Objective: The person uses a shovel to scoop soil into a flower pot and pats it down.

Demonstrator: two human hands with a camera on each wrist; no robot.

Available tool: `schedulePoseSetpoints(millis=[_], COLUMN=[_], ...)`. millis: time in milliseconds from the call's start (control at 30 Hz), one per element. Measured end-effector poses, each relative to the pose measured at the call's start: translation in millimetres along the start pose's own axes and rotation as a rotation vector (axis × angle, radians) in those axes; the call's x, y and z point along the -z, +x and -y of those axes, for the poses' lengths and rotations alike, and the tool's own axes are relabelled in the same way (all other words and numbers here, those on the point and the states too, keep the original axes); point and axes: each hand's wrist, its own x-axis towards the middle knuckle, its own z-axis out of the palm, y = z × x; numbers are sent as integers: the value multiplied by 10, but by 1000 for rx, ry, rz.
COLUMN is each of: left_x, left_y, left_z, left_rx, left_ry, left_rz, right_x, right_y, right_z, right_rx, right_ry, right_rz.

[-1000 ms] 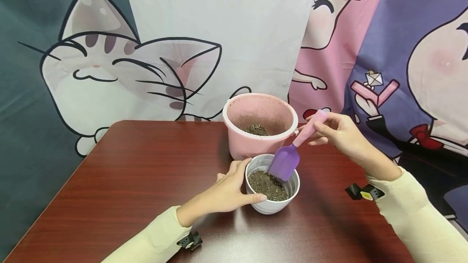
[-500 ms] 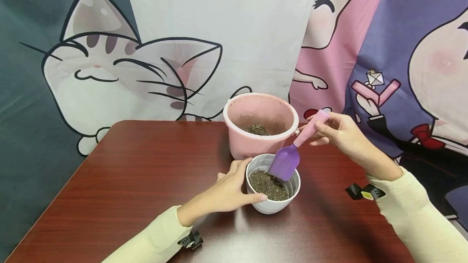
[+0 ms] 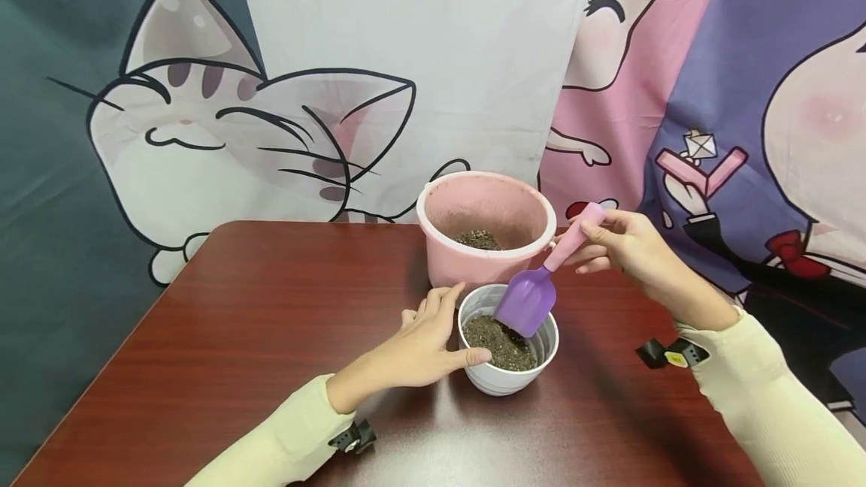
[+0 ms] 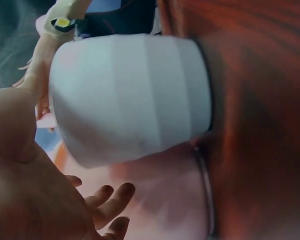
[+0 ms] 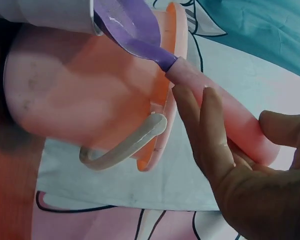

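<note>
My right hand [image 3: 634, 255] grips the pink handle of a small trowel [image 5: 220, 102] with a purple blade. In the head view the blade tilts down into a white ribbed flowerpot [image 3: 502, 383], its tip at the dark soil [image 3: 497, 340]. Beside the pot's left side is my left hand [image 3: 414, 348], thumb and fingers spread. The left wrist view shows a gap between this palm and the pot wall, with the fingers relaxed.
Right behind the flowerpot stands a pink bucket [image 3: 449, 265] with some soil at its bottom. Its pale carrying handle [image 5: 127, 142] hangs at the side in the right wrist view. A reddish-brown wooden table [image 3: 271, 307] lies beneath, with a cartoon-printed cloth [image 3: 406, 13] behind it.
My left hand has loosened from the pot, its fingers lifting off the rim and moving slightly away. The trowel has stayed almost still in the pot.
</note>
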Motion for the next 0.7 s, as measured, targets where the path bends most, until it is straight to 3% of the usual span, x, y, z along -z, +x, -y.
schedulePoseSetpoints(millis=[200, 400, 567, 700], left_x=[169, 321, 449, 523], left_y=[23, 103, 242, 358], left_z=[-6, 62, 79, 81], left_rx=[-34, -85, -67, -25], left_ry=[-3, -40, -109, -140], left_rz=[-87, -266, -426, -490], right_x=[94, 135, 197, 261], right_y=[36, 128, 228, 326], right_z=[46, 162, 280, 364], right_rx=[-20, -55, -61, -59], right_ry=[101, 192, 302, 375], right_rz=[42, 27, -3, -17])
